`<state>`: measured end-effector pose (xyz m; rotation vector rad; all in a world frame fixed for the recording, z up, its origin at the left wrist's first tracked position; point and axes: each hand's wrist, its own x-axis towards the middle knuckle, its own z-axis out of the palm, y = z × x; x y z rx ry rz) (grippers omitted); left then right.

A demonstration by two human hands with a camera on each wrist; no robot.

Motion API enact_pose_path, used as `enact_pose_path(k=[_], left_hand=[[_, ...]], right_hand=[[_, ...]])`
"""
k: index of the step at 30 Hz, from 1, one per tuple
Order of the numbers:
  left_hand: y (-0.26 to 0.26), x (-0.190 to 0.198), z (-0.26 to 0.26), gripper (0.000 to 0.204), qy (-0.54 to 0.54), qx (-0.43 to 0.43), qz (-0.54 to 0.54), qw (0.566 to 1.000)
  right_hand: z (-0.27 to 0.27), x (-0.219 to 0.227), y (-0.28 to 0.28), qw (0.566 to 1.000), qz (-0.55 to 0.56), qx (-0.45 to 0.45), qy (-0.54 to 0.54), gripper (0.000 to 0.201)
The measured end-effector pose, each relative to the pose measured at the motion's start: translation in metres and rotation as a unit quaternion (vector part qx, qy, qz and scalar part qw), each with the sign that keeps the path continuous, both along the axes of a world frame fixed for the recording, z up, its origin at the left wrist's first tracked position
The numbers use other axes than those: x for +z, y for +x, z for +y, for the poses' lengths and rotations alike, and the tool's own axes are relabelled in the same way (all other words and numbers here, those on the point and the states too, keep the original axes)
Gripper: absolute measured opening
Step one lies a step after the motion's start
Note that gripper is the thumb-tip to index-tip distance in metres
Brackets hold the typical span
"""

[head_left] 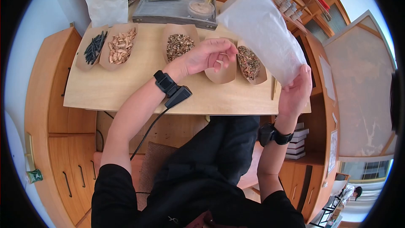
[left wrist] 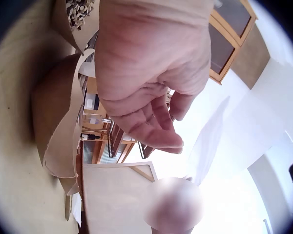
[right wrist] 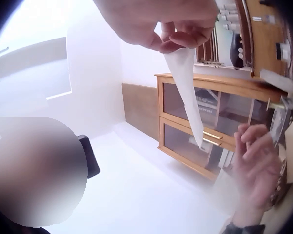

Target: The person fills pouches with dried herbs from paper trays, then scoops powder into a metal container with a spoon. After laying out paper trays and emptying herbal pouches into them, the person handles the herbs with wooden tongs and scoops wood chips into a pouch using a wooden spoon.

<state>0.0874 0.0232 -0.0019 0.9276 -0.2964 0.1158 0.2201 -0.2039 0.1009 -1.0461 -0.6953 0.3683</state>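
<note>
My right hand [head_left: 297, 88] pinches a translucent plastic bag [head_left: 265, 29] by its lower corner, raised over the right part of the table. In the right wrist view the bag [right wrist: 185, 92] appears nearly edge-on, hanging from fingers and thumb. My left hand [head_left: 209, 55] hovers with loosely bent fingers and holds nothing. Below it is a paper tray [head_left: 221, 75], partly hidden by the hand. On either side stand a tray of brown chopped pieces [head_left: 179, 45] and a tray of reddish mixed bits [head_left: 249, 62]. The left wrist view shows the left hand [left wrist: 151, 83] beside a tray's folded rim.
Farther left lie trays of dark sticks [head_left: 95, 47] and pale wood chips [head_left: 122, 45]. Behind stand a white zip bag [head_left: 107, 2] and a grey wooden tray [head_left: 145, 14] bearing a bag of herbs and a round clear container [head_left: 200, 9]. A thin brass-coloured tool [head_left: 274, 88] lies at right.
</note>
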Motion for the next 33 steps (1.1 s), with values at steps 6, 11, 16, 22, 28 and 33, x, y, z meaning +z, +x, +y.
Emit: enact_pose_path(k=[6,11,16,22,28,33], left_hand=[[-0.004,0.016,-0.032,0.084,0.071,0.095,-0.047,0.992],[0.001,0.013,-0.022,0.097,0.066,0.160,-0.133,0.976],[-0.001,0.020,-0.014,0.112,-0.009,0.244,-0.107,0.964],[-0.003,0.019,-0.013,0.109,-0.093,0.231,-0.100,0.963],[-0.005,0.023,-0.014,0.105,-0.139,0.204,-0.100,0.964],[-0.005,0.022,-0.011,0.103,-0.109,0.239,-0.088,0.961]], right_hand=[[0.022,-0.036,-0.018,0.976,0.186,0.105,0.042,0.016],[0.043,-0.049,-0.047,0.944,0.284,0.169,-0.009,0.015],[0.049,-0.050,-0.058,0.937,0.275,0.216,-0.019,0.017],[0.050,-0.043,-0.079,0.968,0.103,0.205,-0.098,0.039],[0.056,-0.051,-0.085,0.961,-0.072,0.217,-0.155,0.046],[0.065,-0.059,-0.085,0.882,-0.437,0.021,-0.172,0.041]])
